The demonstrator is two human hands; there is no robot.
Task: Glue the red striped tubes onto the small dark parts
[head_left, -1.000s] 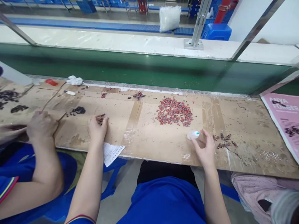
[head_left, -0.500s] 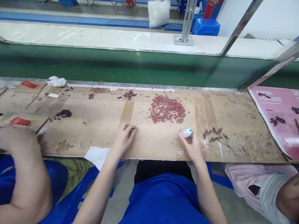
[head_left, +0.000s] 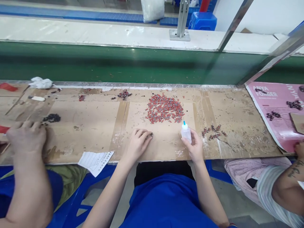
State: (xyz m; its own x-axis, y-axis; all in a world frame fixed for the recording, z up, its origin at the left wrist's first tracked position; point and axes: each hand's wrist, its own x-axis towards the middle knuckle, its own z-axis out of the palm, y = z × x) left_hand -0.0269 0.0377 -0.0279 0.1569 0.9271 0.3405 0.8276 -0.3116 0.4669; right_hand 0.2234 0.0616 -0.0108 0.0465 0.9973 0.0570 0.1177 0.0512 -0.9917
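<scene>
My right hand (head_left: pixel 195 146) is closed around a small white squeeze bottle (head_left: pixel 186 132) with a blue nozzle, held upright on the cardboard-covered bench (head_left: pixel 95 126). My left hand (head_left: pixel 137 144) rests curled on the cardboard with small dark parts (head_left: pixel 150 136) at its fingertips. Just beyond both hands lies a heap of small red and grey parts (head_left: pixel 165 108). A few finished-looking parts (head_left: pixel 213 132) lie to the right of the bottle.
A co-worker's hand (head_left: pixel 26 136) rests on the bench at the left, near a pile of black parts (head_left: pixel 52 118). Another person's arm (head_left: pixel 288 180) shows at the right by a pink sheet (head_left: pixel 273 104). A green conveyor belt (head_left: pixel 118 65) runs behind. Paper slip (head_left: pixel 95 161) hangs off the edge.
My left hand has come from the far left to the middle of the bench. My right hand has stood the bottle upright from lying on its side. The view has shifted right.
</scene>
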